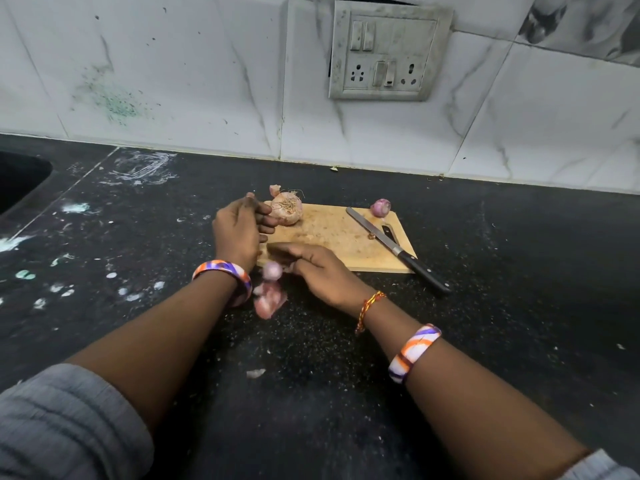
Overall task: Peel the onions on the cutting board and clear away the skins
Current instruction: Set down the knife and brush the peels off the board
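A wooden cutting board (332, 233) lies on the black counter. My left hand (239, 230) holds an unpeeled pink onion (286, 209) at the board's far left corner, fingers curled against its side. My right hand (315, 268) rests flat at the board's near left edge, fingers stretched leftward, touching blurred pink onion skins (270, 296) that hang off the board onto the counter. A small peeled purple onion (380, 206) sits at the board's far right corner. One skin scrap (275, 189) lies behind the big onion.
A black-handled knife (398, 249) lies diagonally across the board's right side, handle over the near edge. A small skin piece (255, 373) lies on the counter near me. A sink edge (20, 181) is at far left. Tiled wall with a socket panel (388, 51) stands behind.
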`<state>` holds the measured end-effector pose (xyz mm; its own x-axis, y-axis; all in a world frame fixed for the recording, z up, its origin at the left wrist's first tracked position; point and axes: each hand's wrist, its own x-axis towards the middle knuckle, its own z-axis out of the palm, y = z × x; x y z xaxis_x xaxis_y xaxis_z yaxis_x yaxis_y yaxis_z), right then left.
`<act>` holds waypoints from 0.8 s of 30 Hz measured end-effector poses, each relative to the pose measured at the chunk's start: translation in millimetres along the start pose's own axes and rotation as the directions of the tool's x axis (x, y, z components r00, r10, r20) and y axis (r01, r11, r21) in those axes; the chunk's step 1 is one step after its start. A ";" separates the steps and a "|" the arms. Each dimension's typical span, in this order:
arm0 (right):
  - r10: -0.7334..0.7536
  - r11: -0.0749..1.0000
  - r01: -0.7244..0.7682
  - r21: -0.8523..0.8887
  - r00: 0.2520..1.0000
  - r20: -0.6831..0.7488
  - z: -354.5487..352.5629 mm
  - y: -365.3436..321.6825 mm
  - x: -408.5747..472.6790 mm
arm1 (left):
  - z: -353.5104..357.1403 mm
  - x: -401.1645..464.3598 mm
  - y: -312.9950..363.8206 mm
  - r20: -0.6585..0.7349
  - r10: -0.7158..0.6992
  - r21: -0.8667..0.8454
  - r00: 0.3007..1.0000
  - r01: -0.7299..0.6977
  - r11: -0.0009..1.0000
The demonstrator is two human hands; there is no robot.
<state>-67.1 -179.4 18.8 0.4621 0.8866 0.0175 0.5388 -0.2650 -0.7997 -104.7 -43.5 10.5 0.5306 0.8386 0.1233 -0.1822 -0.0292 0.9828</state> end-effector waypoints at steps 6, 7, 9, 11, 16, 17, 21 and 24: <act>0.182 0.833 -0.358 -0.422 0.898 -0.402 -41.9 31.7 2.8 | -20.1 0.9 -4.0 0.100 -0.080 0.119 0.992 0.068 0.991; 0.238 0.756 -0.429 -0.495 0.884 -0.402 -46.4 40.4 4.4 | -22.8 1.0 -3.8 0.114 -0.088 0.138 0.990 0.072 0.988; 0.317 0.664 -0.485 -0.570 0.872 -0.373 -48.7 47.8 6.0 | -27.5 1.5 -2.0 0.138 -0.086 0.177 0.987 0.061 0.982; 0.326 0.651 -0.477 -0.590 0.878 -0.350 -44.1 48.7 8.3 | -31.6 1.4 0.3 0.153 -0.072 0.214 0.986 0.038 0.976; 0.326 0.615 -0.494 -0.614 0.869 -0.373 -29.3 45.1 8.8 | -39.9 4.7 2.8 0.152 -0.039 0.276 0.988 -0.004 0.961; 0.321 0.618 -0.498 -0.608 0.866 -0.383 -27.7 44.5 8.3 | -41.1 5.7 2.9 0.153 -0.041 0.279 0.987 -0.003 0.960; 0.251 0.629 -0.487 -0.605 0.865 -0.435 -21.2 42.8 8.0 | -45.1 7.8 2.9 0.155 -0.043 0.283 0.987 -0.002 0.959; 0.190 0.639 -0.485 -0.598 0.852 -0.488 -22.2 43.5 8.8 | -45.8 7.8 4.1 0.156 -0.034 0.285 0.987 -0.012 0.959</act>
<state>-24.0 -191.5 -2.5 0.8397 0.5203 0.1557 0.5413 -0.8254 -0.1603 -139.2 -12.2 9.2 0.6590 0.7441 0.1096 0.0546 -0.1927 0.9797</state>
